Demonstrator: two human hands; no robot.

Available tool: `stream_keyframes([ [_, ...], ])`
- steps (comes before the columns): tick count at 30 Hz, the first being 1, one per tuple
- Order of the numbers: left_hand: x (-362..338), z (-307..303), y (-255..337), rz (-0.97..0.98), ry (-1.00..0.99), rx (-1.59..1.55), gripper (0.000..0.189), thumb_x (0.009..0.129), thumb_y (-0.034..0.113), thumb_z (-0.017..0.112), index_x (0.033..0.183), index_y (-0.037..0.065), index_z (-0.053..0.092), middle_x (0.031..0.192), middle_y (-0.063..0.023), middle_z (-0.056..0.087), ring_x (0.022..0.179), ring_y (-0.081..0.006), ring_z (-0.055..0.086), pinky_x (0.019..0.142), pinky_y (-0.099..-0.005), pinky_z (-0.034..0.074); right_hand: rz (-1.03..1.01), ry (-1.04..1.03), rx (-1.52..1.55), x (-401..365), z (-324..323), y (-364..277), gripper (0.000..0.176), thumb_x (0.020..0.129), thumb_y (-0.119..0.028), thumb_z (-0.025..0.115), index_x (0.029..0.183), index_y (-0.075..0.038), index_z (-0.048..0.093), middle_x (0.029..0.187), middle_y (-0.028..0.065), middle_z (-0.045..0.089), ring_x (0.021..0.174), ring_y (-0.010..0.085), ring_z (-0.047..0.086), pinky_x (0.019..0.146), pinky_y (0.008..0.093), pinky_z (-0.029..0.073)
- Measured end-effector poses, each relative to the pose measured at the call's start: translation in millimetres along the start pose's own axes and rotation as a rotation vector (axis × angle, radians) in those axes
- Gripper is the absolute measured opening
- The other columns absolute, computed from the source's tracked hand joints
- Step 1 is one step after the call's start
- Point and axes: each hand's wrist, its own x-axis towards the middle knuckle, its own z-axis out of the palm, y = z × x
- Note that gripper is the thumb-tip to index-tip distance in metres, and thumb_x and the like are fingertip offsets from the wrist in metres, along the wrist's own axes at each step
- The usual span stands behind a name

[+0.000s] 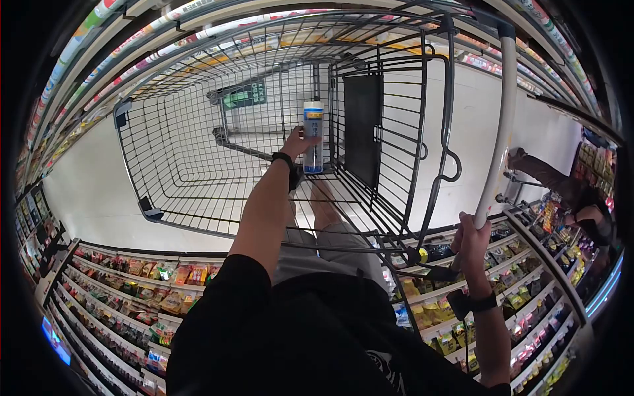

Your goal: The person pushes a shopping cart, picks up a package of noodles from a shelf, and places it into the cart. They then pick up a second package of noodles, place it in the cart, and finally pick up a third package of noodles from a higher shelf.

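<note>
Plastic bottle (314, 150), centre frame: judged light, stiff, slick; best held mid-body. My left hand (297, 142) is clamped there; my right hand (470, 241) is closed on the cart handle (506, 119).

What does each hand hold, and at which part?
The left hand grips the bottle around its middle, inside the cart. The right hand grips the cart handle near one end.
</note>
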Motion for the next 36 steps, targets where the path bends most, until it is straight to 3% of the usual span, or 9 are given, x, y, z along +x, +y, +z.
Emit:
stream_keyframes([
  [10,-11,22,13,0.079,0.050,0.080,0.070,0.075,0.027,0.083,0.131,0.000,0.051,0.117,-0.0158,0.064,0.101,-0.0248,0.067,0.076,-0.0353,0.059,0.004,0.026,-0.016,-2,2,-2,0.039,0.092,-0.016,0.059,0.058,-0.013,0.040,0.045,-0.0044,0.035,0.033,0.0060,0.031,0.031,0.0256,0.025],
  [17,0,-14,-31,0.350,-0.006,0.828,0.027,0.080,0.030,0.069,0.085,0.004,0.070,0.085,-0.0183,0.068,0.081,-0.0360,0.067,0.073,-0.0453,0.055,-0.021,-0.008,0.001,-1,1,-11,0.035,0.090,-0.015,0.059,0.060,-0.007,0.045,0.044,-0.0012,0.040,0.030,0.0091,0.038,0.028,0.0273,0.029],
  [18,1,-37,-38,0.403,-0.148,0.904,0.031,0.082,0.022,0.067,0.109,0.008,0.070,0.071,-0.0064,0.068,0.064,-0.0147,0.067,0.053,-0.0328,0.056,-0.024,-0.005,0.008,-1,2,-13,0.034,0.089,-0.015,0.060,0.060,-0.006,0.045,0.044,-0.0011,0.040,0.030,0.0096,0.039,0.028,0.0278,0.030],
  [20,-58,-80,3,0.255,-0.255,0.712,0.029,0.085,0.027,0.066,0.104,0.005,0.071,0.076,-0.0047,0.070,0.062,-0.0136,0.067,0.052,-0.0273,0.052,-0.030,0.002,0.020,4,2,-9,0.032,0.088,-0.016,0.060,0.061,-0.006,0.046,0.044,-0.0007,0.041,0.031,0.0105,0.039,0.029,0.0290,0.030],
  [22,-114,-124,32,0.076,-0.070,0.477,0.024,0.080,0.027,0.070,0.079,0.003,0.070,0.068,-0.0097,0.067,0.061,-0.0199,0.066,0.054,-0.0305,0.053,-0.017,0.026,-0.046,7,2,-15,0.030,0.086,-0.015,0.060,0.061,-0.003,0.047,0.045,0.0013,0.042,0.032,0.0129,0.041,0.030,0.0307,0.032],
  [28,-279,-269,75,0.269,1.114,0.930,0.050,0.078,0.008,0.068,0.125,0.004,0.053,0.124,-0.0193,0.054,0.115,-0.0389,0.052,0.098,-0.0423,0.045,-0.156,0.045,-0.141,13,0,-31,0.032,0.085,-0.015,0.058,0.057,-0.006,0.044,0.046,0.0015,0.042,0.033,0.0123,0.040,0.030,0.0307,0.032],
  [31,-328,-313,48,0.201,1.487,0.919,0.046,0.084,0.022,0.070,0.120,-0.003,0.054,0.116,-0.0221,0.059,0.108,-0.0382,0.058,0.093,-0.0460,0.047,-0.225,0.120,-0.235,20,0,-32,0.036,0.084,-0.021,0.059,0.057,-0.001,0.048,0.046,0.0060,0.046,0.035,0.0169,0.047,0.034,0.0353,0.037],
  [34,-275,-419,-70,-0.328,0.591,0.505,0.061,0.089,0.038,0.068,0.121,-0.009,0.046,0.098,-0.0247,0.064,0.096,-0.0359,0.062,0.080,-0.0458,0.053,-0.386,0.283,-0.407,40,-10,4,0.036,0.083,-0.023,0.059,0.062,0.006,0.056,0.054,0.0196,0.056,0.046,0.0307,0.057,0.046,0.0452,0.046],
  [36,-292,-366,-89,-0.152,0.751,0.008,0.054,0.082,0.026,0.072,0.119,-0.001,0.043,0.111,-0.0246,0.062,0.101,-0.0356,0.062,0.084,-0.0457,0.054,-0.493,0.284,-0.418,65,-17,18,0.038,0.082,-0.027,0.062,0.070,0.008,0.061,0.068,0.0297,0.061,0.066,0.0464,0.063,0.062,0.0542,0.048],
])
